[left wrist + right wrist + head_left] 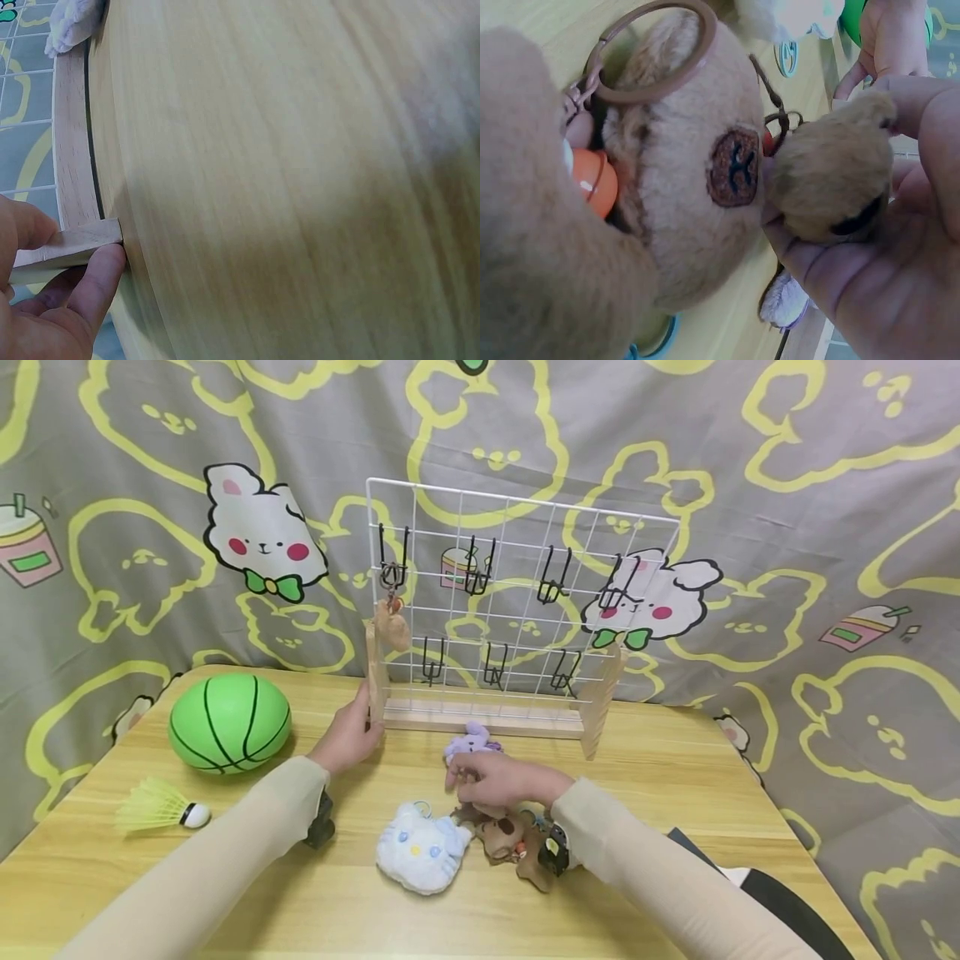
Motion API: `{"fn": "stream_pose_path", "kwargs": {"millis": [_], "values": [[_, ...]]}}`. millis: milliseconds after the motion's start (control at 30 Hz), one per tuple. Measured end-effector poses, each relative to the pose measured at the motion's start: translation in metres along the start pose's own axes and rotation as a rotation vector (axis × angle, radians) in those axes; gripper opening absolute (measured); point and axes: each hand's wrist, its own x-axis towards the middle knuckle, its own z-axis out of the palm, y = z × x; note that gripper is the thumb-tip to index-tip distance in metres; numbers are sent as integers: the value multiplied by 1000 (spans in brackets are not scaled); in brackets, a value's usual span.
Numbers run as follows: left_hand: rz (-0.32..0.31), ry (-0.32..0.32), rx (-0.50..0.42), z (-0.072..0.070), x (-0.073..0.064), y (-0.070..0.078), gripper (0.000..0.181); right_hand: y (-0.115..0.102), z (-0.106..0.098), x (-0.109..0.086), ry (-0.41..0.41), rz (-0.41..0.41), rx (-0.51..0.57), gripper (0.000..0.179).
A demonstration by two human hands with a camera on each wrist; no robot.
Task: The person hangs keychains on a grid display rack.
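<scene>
Wooden tabletop [360, 918]; hands [348, 733] [502, 779] partly hide stand [480, 720] and plush [825, 180].

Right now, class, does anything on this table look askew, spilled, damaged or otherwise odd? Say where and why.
Nothing looks spilled or broken. One mild oddity: the green basketball, behind the yellow shuttlecock on the left of the wood-grain table, looks oval rather than round, though the wide view may be stretching it.

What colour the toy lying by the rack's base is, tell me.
Light purple; the toy shows best in the head view.
</scene>
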Motion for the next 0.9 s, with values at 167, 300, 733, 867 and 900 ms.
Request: {"fn": "stream_pose_path", "kwargs": {"millis": [167, 300, 733, 867, 900], "values": [[-2, -3, 2, 1, 1, 0, 77, 1, -2, -3, 3, 33, 17, 28], [6, -1, 4, 1, 2, 0, 77, 3, -3, -4, 7, 60, 45, 27], [7, 0, -3, -2, -1, 4, 77, 8, -7, -6, 35, -6, 63, 25], [7, 5, 1, -1, -2, 4, 77, 12, -7, -7, 41, -40, 34, 24], [8, 5, 1, -1, -2, 4, 77, 13, -6, -7, 46, -40, 29, 24]]}}
